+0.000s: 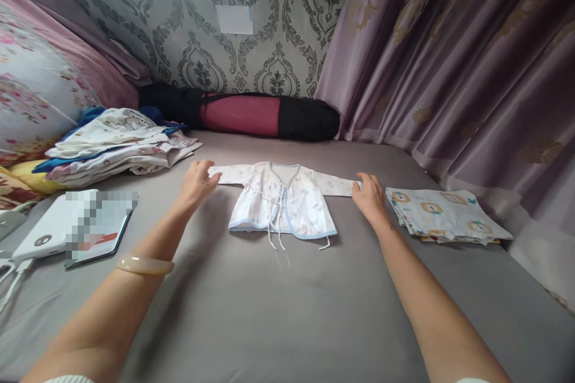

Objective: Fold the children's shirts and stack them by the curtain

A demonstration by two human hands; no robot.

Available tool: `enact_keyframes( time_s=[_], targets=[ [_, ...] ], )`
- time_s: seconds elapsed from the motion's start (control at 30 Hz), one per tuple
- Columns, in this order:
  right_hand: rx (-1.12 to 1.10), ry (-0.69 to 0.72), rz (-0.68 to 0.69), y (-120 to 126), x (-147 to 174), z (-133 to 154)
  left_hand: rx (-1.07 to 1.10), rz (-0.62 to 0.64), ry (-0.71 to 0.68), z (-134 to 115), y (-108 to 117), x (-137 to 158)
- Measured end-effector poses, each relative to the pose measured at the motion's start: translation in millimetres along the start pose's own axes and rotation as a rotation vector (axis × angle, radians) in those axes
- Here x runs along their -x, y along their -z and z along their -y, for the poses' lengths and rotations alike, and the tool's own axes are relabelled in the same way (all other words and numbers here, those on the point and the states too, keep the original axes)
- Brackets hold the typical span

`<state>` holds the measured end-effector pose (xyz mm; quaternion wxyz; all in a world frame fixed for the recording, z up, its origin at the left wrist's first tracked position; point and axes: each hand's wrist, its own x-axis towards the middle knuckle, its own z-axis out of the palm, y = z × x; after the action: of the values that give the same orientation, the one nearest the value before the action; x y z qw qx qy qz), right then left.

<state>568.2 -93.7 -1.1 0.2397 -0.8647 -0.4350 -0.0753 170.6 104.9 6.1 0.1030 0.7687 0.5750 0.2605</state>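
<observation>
A small white baby shirt (287, 203) with a faint print and light blue trim lies spread on the grey sheet (278, 317), its sleeves stretched out to both sides. Thin white ties hang down its front and past the hem. At the end of the left-side sleeve, my left hand (197, 182) has its thumb and fingers closed on the cuff. My right hand (370, 196) pinches the cuff of the other sleeve. A pale bangle (144, 265) circles my left forearm.
A pile of folded clothes (121, 149) lies at left, near a white power bank (54, 227) with a cable and a phone (105, 233). Folded printed cloth (444, 212) rests at right. A black and red long bag (242, 114) lies along the wall; curtains (449, 60) hang at right.
</observation>
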Motion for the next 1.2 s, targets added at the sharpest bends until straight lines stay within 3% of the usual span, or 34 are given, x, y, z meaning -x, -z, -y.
enact_keyframes(
  time_s=[0.17,0.27,0.43,0.57,0.63,0.73,0.9,1.03,1.2],
  targets=[
    [-0.159,0.2,0.104,6,24,58,0.143,0.187,-0.264,-61,2,35],
    [-0.224,0.247,0.209,8,37,72,0.175,0.288,-0.326,-74,7,51],
    [-0.293,0.179,0.378,25,60,37,0.203,0.414,-0.236,-36,25,75],
    [-0.277,0.145,0.691,39,87,5,0.252,0.55,-0.077,0,35,98],
    [-0.28,0.167,0.754,40,100,4,0.288,0.595,-0.066,6,31,106],
    [-0.214,0.137,0.655,35,111,17,0.305,0.594,-0.125,1,19,111],
    [0.061,0.068,0.511,26,118,48,0.121,0.449,-0.185,-17,2,112],
    [0.145,0.117,0.524,25,120,57,-0.031,0.364,-0.259,-19,-1,115],
    [0.155,0.203,0.538,32,117,54,-0.11,0.344,-0.323,-12,8,116]
  ],
)
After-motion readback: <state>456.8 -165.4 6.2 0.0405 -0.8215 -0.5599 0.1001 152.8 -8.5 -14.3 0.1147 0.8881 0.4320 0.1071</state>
